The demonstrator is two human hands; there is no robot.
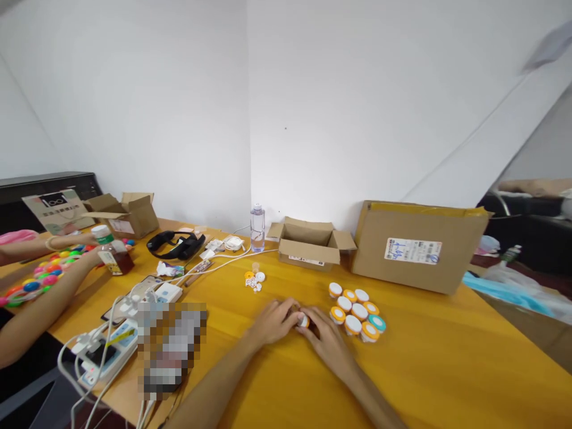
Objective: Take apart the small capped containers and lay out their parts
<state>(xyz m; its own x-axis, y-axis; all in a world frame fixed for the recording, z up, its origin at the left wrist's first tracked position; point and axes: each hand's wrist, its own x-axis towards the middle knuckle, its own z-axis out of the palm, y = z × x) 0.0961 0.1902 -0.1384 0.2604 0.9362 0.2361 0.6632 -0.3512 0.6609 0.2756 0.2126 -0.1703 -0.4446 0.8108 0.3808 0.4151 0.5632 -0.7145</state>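
Over the middle of the table, my left hand (274,322) and my right hand (325,333) meet around one small round white-topped container (304,321). Fingers of both hands are closed on it and cover most of its sides. To the right of my right hand stands a cluster of several similar short round containers (359,311), with white, orange and teal tops. Beyond my left hand lie small loose parts: an orange ring (249,276), a white round piece (260,277), tiny white bits (251,283) and a small clear cup (255,267).
An open cardboard box (308,253) and a large closed carton (420,256) stand by the wall, beside a water bottle (257,229). At left are power strips (120,342) with cables, a pixelated device (174,351), a drink bottle (114,253) and another person's arms (58,292) over colourful beads.
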